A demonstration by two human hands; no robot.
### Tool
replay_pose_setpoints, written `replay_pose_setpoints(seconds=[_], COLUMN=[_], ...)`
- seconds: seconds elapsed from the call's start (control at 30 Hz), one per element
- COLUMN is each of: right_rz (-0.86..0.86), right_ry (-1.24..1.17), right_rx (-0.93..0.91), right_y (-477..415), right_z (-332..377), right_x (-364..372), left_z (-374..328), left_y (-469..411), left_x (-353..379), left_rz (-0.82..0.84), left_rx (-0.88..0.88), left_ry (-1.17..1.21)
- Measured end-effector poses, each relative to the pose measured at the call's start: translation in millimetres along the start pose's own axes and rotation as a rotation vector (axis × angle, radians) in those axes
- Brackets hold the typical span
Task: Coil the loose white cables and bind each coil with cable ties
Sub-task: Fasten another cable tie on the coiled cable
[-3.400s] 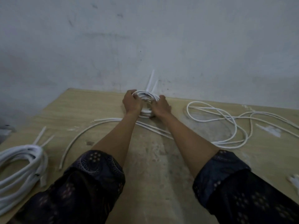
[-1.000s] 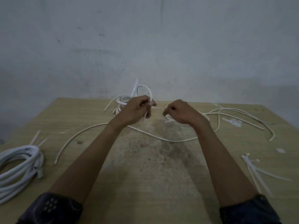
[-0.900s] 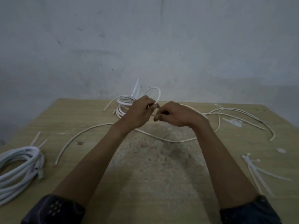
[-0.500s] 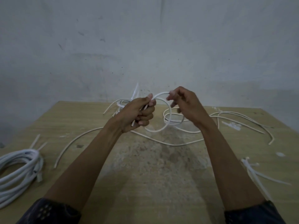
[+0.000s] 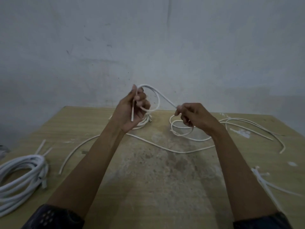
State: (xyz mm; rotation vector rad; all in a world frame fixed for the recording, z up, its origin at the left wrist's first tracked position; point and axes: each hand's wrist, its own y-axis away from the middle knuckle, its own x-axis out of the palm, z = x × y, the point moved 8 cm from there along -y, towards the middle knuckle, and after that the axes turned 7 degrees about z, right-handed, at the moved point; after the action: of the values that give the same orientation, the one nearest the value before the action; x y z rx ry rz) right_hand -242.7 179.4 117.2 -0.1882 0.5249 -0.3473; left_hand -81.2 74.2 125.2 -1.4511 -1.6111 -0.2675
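Note:
My left hand [image 5: 132,111] is raised above the far middle of the wooden table [image 5: 148,187], gripping the end of a loose white cable [image 5: 158,96] with one small loop formed in it. From that loop the cable runs right to my right hand [image 5: 193,116], which pinches it between the fingertips. Below the right hand the same cable drops into loose turns [image 5: 181,129] on the table. A small bound coil [image 5: 145,121] lies behind my left hand, partly hidden by it. A large bound coil [image 5: 19,176] rests at the left edge.
A long loose cable [image 5: 156,145] snakes across the table's middle, and more loose cable [image 5: 255,126] trails toward the far right. Several spare cable ties [image 5: 264,182] lie near the right edge. A grey wall stands right behind the table.
Both hands left the small bound coil and picked up a loose cable. The left hand rose with a first loop; the right hand slid rightward and down along the cable.

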Motion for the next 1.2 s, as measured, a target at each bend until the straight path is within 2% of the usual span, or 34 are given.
replay_pose_setpoints(seconds=[0.07,0.23,0.3,0.37,0.47,0.6,0.67,0.7,0.8,0.93,1.0,1.07,1.13,1.17,1.2], right_rz=[0.038,-0.222,-0.213,-0.106,0.074,0.131,0.14,0.129,0.095,0.058,-0.1,-0.371,-0.567,-0.568,-0.499], right_ry=[0.081,0.338,0.413,0.46,0.578,0.709,0.713,0.665,0.449,0.223,0.181,0.172,0.232,0.271,0.286], right_rx=[-0.003,-0.052,-0.08,-0.099,-0.097,-0.149,-0.188,-0.2,-0.176,-0.151,-0.161,-0.161,-0.114,-0.077,-0.047], right_y=[0,2,1,1,6,13,14,13,10,13,12,12,14,11,7], right_z=[-6,-2,13,31,54,78,83,83,73,49,33,16,2,-7,-15], right_x=[-4,-37,-26,-4,26,56,64,61,35,-12,-41,-61,-59,-52,-42], left_z=[-21,-42,-36,-31,-34,-9,13,24,37,31,37,50,50,40,28], left_y=[5,14,13,11,9,9,10,9,8,16,26,32,22,14,6], left_x=[-3,-7,0,4,0,6,19,21,9,5,4,17,33,38,41], left_rz=[-0.005,0.044,0.078,0.05,-0.041,-0.144,-0.081,-0.038,-0.036,-0.007,0.061,0.208,0.267,0.25,0.22], left_rx=[0.094,0.083,0.059,0.059,0.104,-0.004,-0.052,-0.093,-0.276,-0.412,-0.543,-0.657,-0.572,-0.455,-0.322], left_ry=[0.046,-0.018,-0.063,-0.165,-0.448,-1.034,-1.317,-1.333,-1.185,-0.67,-0.478,-0.263,-0.09,-0.036,0.008])
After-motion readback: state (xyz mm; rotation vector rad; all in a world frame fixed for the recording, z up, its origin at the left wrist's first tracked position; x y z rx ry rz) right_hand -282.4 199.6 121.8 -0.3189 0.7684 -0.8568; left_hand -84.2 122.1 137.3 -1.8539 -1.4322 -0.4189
